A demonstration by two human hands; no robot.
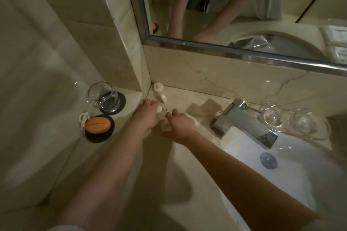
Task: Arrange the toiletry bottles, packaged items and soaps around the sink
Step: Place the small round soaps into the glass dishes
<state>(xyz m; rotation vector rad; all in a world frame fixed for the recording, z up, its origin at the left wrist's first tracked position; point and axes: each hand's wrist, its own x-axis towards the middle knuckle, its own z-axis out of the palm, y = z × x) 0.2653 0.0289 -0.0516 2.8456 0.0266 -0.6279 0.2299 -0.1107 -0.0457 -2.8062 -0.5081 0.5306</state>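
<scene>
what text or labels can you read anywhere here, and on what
None reads clearly.
Bottles: no label legible, too blurred.
Packets reflected in the mirror: printed lines, too small and blurred to read.
Tap: a small red mark, no words.

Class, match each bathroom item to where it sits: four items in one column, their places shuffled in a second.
1 orange oval soap
2 small white plastic bottles
3 clear glass bowls
4 round bluish drain plug

A in the white basin
B right of the chrome tap
C in the corner below the mirror
D on a black round dish

Pairs: 1-D, 2-C, 3-B, 4-A
</scene>
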